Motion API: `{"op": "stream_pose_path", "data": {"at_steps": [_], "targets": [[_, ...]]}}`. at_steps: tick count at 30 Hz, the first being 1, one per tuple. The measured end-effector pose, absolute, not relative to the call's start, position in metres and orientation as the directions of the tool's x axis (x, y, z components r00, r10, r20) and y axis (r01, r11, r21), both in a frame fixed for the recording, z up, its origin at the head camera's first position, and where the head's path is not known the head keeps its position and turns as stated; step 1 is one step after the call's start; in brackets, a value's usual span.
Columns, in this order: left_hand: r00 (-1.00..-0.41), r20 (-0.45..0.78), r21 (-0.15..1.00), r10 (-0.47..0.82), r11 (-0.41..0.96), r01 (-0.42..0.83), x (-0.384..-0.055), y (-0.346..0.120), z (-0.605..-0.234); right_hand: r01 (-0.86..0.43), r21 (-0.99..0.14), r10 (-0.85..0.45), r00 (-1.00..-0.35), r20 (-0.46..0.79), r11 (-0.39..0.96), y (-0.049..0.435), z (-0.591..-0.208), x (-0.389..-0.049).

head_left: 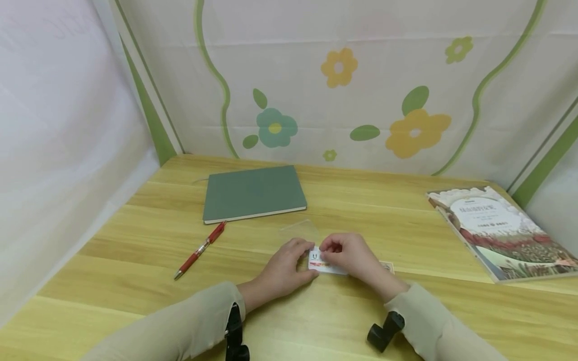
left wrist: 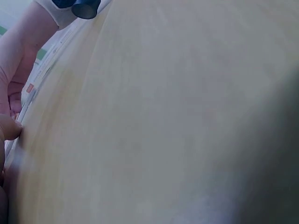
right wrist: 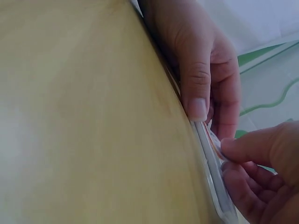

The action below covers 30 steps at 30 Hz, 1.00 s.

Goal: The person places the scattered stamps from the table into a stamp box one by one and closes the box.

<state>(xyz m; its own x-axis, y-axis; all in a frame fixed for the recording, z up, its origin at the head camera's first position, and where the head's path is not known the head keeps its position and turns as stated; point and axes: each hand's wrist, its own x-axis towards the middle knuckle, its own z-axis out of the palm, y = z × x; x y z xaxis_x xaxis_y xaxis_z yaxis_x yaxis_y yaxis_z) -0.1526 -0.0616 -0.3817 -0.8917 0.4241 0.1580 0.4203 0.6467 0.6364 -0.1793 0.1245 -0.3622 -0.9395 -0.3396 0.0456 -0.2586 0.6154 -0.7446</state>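
Pinching one sheet [right wrist: 214, 143] – right hand's [head_left: 351, 254] grip closed; left hand's [head_left: 284, 268], wider, round one box [right wrist: 210, 163].

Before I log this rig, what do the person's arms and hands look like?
Left sleeve and right sleeve: plain beige. Black left wrist camera and right wrist camera, round-ended. Left hand and right hand ungloved; no cables visible.

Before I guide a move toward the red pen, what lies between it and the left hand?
Bare wooden tabletop between the red pen and left hand, shown in the head view.
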Motion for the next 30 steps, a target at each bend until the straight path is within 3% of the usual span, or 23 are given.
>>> {"op": "stream_pose_path", "data": {"at_steps": [8,26,30], "targets": [[-0.889,0.163,0.627,0.427,0.651,0.428,-0.1536,-0.0617,-0.3819,-0.324,-0.690,-0.356,-0.929,0.103,0.647,0.1202,-0.3606,-0.1769],[-0.891,0.162,0.623,0.425,0.656,0.426,-0.1527,-0.0613,-0.3814,-0.293,-0.608,-0.323,-0.944,0.062,0.738,0.1143,-0.3573,-0.1765],[-0.896,0.149,0.631,0.418,0.657,0.412,-0.1518,-0.0609,-0.3806,-0.252,-0.635,-0.295,-0.955,0.040,0.730,0.1156,-0.3580,-0.1772]]}}
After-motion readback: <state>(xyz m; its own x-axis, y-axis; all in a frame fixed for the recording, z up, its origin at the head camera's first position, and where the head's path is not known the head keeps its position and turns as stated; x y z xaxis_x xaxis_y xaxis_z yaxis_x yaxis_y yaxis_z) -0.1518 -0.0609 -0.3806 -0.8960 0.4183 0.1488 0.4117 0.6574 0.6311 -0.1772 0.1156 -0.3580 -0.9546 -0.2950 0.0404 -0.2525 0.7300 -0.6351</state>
